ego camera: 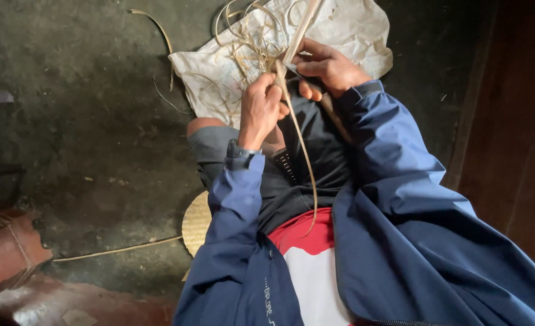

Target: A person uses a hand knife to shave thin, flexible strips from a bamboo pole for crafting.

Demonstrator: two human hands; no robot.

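Dark concrete floor (98, 121), white sack (352, 30) spread out. Pale bamboo strip (300, 27), long and thin; left grip (260, 108) and right grip (328, 66) both clamped on it.

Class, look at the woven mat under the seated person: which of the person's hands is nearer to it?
Left. The left hand grips the cane strip above the woven mat; the right hand is farther up and across.

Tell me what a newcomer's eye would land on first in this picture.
First, the two hands at top centre: the left hand grips a pale cane strip, while the right hand presses a blade against it. A thin peeled sliver curls down over the lap. Behind them a white cloth on the dark floor holds loose shavings.
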